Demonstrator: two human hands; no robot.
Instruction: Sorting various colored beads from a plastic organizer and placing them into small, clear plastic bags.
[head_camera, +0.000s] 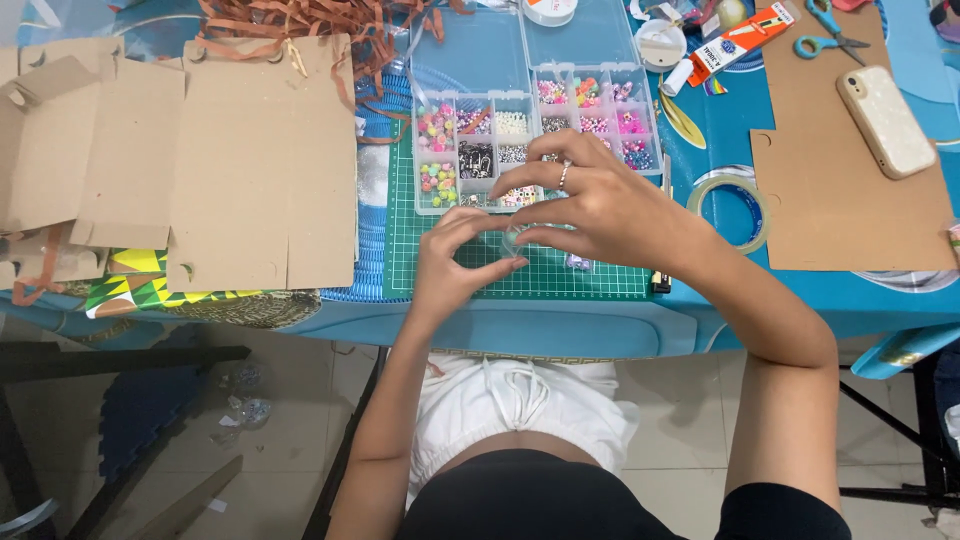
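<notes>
My left hand (455, 262) and my right hand (590, 205) meet over the green cutting mat (560, 280), fingertips pinched together on a small clear item (512, 240) that is too small to identify. A ring sits on one right finger. Just beyond the hands lie two clear compartment boxes of coloured beads (470, 150), their lids open and lying flat behind them. The right hand covers part of the nearer box's front edge.
Flat brown cardboard pieces (200, 150) lie at the left, with shredded brown paper (300, 20) behind. At the right are a tape roll (728, 210), a cardboard sheet (840, 190) with a phone (885, 120), scissors (825, 35) and a glue tube (735, 45).
</notes>
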